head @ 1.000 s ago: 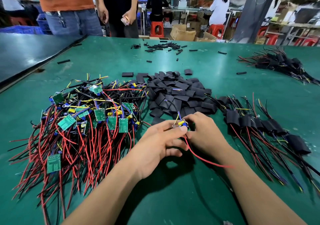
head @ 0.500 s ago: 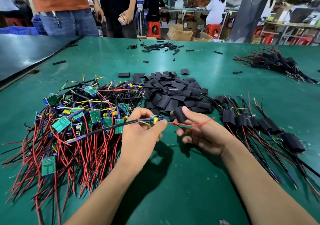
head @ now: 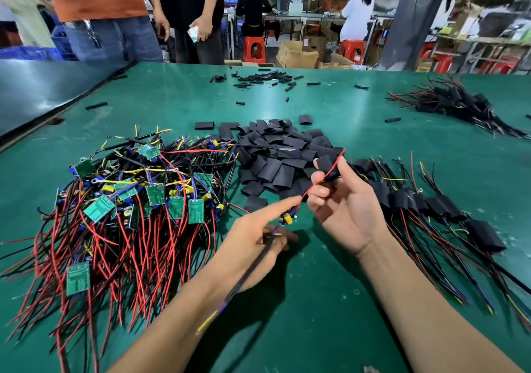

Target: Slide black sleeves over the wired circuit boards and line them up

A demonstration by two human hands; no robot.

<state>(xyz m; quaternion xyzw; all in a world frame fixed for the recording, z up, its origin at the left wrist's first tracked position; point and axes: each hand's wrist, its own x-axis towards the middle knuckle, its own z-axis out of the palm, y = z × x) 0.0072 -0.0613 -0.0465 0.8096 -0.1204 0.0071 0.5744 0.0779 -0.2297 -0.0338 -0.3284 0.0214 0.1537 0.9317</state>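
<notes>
My left hand (head: 253, 234) pinches a wired circuit board (head: 287, 218) with yellow parts, its dark wires trailing back over my forearm. My right hand (head: 342, 203) holds a black sleeve (head: 326, 164) between thumb and fingers, with the board's red wire (head: 324, 175) running up across it. A heap of bare boards with red and black wires (head: 129, 208) lies at the left. A pile of loose black sleeves (head: 275, 154) sits in the middle. Sleeved boards (head: 436, 206) lie in a row at the right.
The green table (head: 316, 300) holds small black tube offcuts (head: 264, 78) at the back and another bundle of sleeved boards (head: 454, 102) at the far right. A dark table (head: 37, 85) adjoins on the left. People stand and sit beyond the far edge.
My left hand turned the board so its wires now trail toward me. My right hand lifted the sleeve higher and the red wire now points up through my fingers.
</notes>
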